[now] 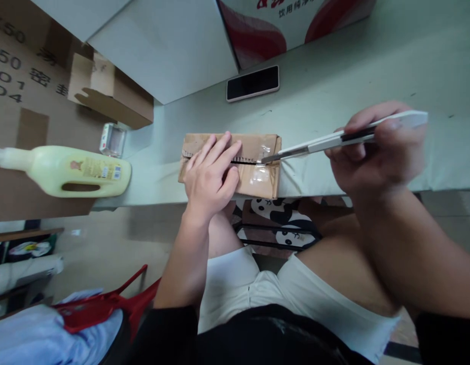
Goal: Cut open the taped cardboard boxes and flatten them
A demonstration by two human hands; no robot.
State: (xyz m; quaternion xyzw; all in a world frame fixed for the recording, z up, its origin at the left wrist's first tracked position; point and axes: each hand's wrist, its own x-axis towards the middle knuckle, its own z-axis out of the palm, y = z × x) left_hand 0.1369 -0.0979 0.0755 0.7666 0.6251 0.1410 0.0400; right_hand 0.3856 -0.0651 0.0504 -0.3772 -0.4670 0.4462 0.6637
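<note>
A small brown cardboard box (253, 147) lies near the front edge of the table, with clear tape across the right part of its top seam. My left hand (212, 177) rests flat on the left part of the box, fingers spread and pointing away from me. In my right hand (379, 147) is a white box cutter (329, 142), held in closed fingers. Its blade is out, and the tip touches the taped seam near the box's right end. A dark gap shows along the seam between my left fingers and the blade.
Behind the box lies a phone (253, 83). White cartons (174, 45) and a red-and-white carton (257, 35) stand at the back. To the left are a pale green pump bottle (78, 170), a small clear container (113, 140) and an open cardboard box (124, 96). A red chair (105, 309) stands lower left.
</note>
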